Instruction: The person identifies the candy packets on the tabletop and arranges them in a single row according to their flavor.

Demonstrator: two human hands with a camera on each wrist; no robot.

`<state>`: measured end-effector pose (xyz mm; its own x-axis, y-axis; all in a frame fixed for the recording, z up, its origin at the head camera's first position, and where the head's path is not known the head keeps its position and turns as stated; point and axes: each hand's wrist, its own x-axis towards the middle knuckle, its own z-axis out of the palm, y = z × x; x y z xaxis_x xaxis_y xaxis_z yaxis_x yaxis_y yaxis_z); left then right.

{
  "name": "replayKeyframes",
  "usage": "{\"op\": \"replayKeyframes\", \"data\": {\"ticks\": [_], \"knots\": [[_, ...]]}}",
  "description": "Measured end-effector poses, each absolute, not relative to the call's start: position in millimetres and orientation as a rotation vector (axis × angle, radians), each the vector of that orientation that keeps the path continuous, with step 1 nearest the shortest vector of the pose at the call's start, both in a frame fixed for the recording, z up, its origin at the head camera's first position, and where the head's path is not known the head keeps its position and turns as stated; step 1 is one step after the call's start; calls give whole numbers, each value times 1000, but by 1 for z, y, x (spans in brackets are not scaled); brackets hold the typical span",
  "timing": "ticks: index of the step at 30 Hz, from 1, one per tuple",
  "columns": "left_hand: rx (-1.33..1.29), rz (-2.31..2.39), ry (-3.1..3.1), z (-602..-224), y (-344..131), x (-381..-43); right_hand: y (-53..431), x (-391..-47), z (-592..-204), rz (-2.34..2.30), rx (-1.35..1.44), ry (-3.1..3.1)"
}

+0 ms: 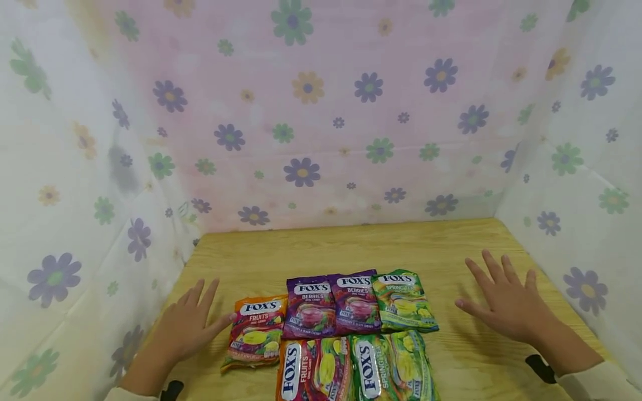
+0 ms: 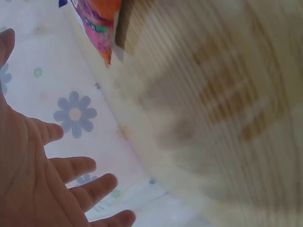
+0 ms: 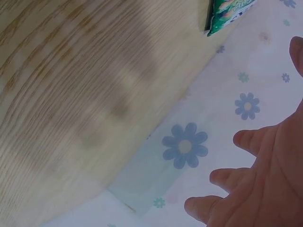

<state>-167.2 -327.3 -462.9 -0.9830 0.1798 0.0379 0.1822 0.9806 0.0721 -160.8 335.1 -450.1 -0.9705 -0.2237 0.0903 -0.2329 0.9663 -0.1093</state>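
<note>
Several bags of Fox's candy lie in two rows on the wooden table. In the head view's back row are a red and orange fruits bag (image 1: 254, 334), two purple berries bags (image 1: 310, 307) (image 1: 355, 303) and a green spring tea bag (image 1: 405, 301). In front lie another fruits bag (image 1: 315, 370) and a green bag (image 1: 393, 367), both turned sideways. My left hand (image 1: 184, 323) hovers with fingers spread, its thumb near the leftmost fruits bag. Over the table's right side, my right hand (image 1: 511, 303) is spread wide, apart from the bags. Both hands hold nothing.
The wooden table (image 1: 346, 245) is closed in at the back by a flower-print sheet (image 1: 341, 111), with similar sheets on the left (image 1: 75, 223) and right (image 1: 592, 167). Black wrist straps show at both wrists.
</note>
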Motion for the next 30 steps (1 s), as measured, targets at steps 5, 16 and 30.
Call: {"op": "replayKeyframes", "data": {"ticks": [5, 16, 30], "knots": [[-222, -403, -3144, -465, -323, -157, 322, -159, -447, 304, 398, -3007], [-101, -588, -3229, -468, -316, -147, 278, -161, -441, 431, 517, -2890], [130, -1041, -3173, -471, -316, -141, 199, -170, -433, 794, 668, -2984]]}}
